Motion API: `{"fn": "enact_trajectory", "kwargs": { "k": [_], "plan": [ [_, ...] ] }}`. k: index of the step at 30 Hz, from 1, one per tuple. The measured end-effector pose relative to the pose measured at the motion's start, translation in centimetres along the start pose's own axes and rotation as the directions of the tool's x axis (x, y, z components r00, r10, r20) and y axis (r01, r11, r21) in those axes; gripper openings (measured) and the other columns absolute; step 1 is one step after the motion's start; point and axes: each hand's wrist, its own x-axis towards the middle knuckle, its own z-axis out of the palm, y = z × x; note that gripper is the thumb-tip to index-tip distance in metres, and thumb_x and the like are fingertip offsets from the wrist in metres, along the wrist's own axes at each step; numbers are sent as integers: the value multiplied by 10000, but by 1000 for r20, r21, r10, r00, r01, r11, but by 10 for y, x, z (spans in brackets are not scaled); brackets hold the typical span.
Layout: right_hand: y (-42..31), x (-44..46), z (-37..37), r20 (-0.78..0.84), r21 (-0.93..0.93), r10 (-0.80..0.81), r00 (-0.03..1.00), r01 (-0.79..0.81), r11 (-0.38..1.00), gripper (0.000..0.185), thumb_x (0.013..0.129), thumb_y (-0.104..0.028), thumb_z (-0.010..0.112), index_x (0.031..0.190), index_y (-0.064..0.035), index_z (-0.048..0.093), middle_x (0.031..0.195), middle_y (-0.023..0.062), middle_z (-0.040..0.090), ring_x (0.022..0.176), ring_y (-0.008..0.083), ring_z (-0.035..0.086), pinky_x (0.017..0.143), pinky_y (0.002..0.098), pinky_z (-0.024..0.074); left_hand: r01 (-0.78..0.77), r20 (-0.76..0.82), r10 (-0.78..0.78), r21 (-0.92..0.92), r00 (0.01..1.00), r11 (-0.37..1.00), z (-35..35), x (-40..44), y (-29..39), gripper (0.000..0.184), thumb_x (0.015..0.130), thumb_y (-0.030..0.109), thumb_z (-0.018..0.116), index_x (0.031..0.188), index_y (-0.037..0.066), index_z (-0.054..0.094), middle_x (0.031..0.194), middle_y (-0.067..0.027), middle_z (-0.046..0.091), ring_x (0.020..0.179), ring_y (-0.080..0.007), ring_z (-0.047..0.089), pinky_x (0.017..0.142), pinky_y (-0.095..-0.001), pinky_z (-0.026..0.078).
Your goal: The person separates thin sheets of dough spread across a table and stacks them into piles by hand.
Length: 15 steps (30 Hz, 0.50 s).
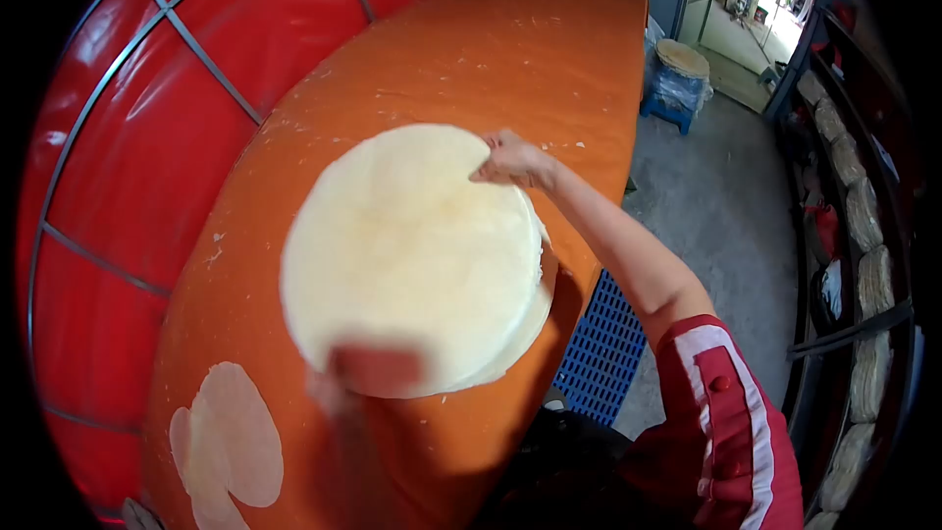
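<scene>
A thick stack of large, round, pale sheets (412, 245) lies on the orange table (491, 49). At the stack's upper right edge is my right hand (515, 160), its fingers closed on the rim of the top sheet. Near the lower left edge, my left hand (334, 397) is smeared by motion. A blurred dark red object (380, 365) shows over the sheets beside it; whether the left hand holds it is not clear. Thin tan pieces (235, 437) lie flat on the table at the lower left.
A red sheet wall (147, 128) on a metal frame borders the table's left side. Wrapped bundles fill a dark shelf (868, 285) at the right. A blue slatted platform (601, 348) is on the floor beside the table. A blue stool (667, 110) bears a wrapped round stack.
</scene>
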Motion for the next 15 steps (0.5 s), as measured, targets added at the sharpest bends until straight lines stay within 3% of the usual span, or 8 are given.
{"fn": "enact_trajectory", "kwargs": {
  "k": [2, 3, 5, 6, 9, 12, 13, 15],
  "plan": [
    [77, 28, -18, -108, -207, 116, 987, -136, 969, 260, 605, 43, 603, 860, 15, 561, 791, 56, 561, 710, 103, 528, 594, 219, 440, 84, -115, -90, -51, 989, 995, 40, -20, -20, 293, 755, 27, 494, 1041, -28, 457, 953, -114, 522, 782, -193, 527, 656, -315, 459],
    [109, 36, -13, -231, -39, 186, 955, -200, 979, 282, 583, 66, 614, 851, 9, 550, 761, 56, 553, 714, 103, 526, 591, 216, 437, 114, -159, -125, -80, 979, 990, 52, -26, -27, 293, 759, 28, 487, 1044, -27, 453, 954, -113, 519, 779, -197, 526, 654, -321, 461],
    [126, 43, -27, -126, 181, 208, 970, -184, 966, 319, 558, 86, 628, 850, 15, 519, 719, 49, 537, 691, 110, 526, 588, 225, 435, 246, -182, -256, -75, 949, 966, 47, -30, -44, 292, 759, 35, 494, 1043, -21, 450, 956, -109, 516, 771, -203, 526, 644, -324, 465],
    [119, 38, -27, -113, 188, 229, 967, -205, 960, 319, 558, 86, 628, 850, 15, 519, 719, 49, 537, 691, 110, 526, 588, 225, 435, 343, -183, -348, -58, 919, 937, 36, -33, -54, 293, 755, 41, 507, 1037, -17, 450, 956, -106, 515, 765, -205, 527, 637, -321, 468],
    [97, 40, -30, -61, 149, 340, 938, -328, 933, 357, 557, 83, 639, 869, 9, 481, 723, 50, 522, 666, 118, 522, 584, 240, 438, 341, -198, -321, 73, 926, 937, 28, -40, -70, 317, 754, 82, 522, 1041, -25, 440, 946, -110, 515, 764, -202, 523, 638, -316, 455],
    [110, 43, -37, -39, 44, 275, 961, -273, 961, 421, 574, 48, 651, 942, 15, 450, 761, 60, 522, 669, 137, 523, 586, 246, 437, 324, -198, -284, 213, 938, 922, 26, -41, -76, 356, 752, 133, 541, 1046, -35, 429, 934, -114, 515, 763, -199, 518, 639, -308, 439],
    [95, 27, -34, -170, -12, 147, 974, -152, 988, 456, 584, 25, 656, 983, 27, 436, 804, 77, 517, 702, 155, 522, 607, 254, 442, 323, -202, -279, 237, 939, 916, 25, -41, -73, 365, 752, 143, 545, 1047, -37, 426, 932, -115, 515, 762, -198, 517, 640, -307, 436],
    [92, 8, -28, -341, 3, -27, 940, 30, 1000, 559, 621, -41, 658, 1091, 37, 364, 914, 113, 493, 809, 185, 508, 664, 264, 443, 335, -283, -182, 723, 942, 604, 23, -42, -54, 385, 757, 140, 533, 1068, -43, 398, 946, -154, 500, 832, -220, 496, 709, -326, 406]
  ]
}}
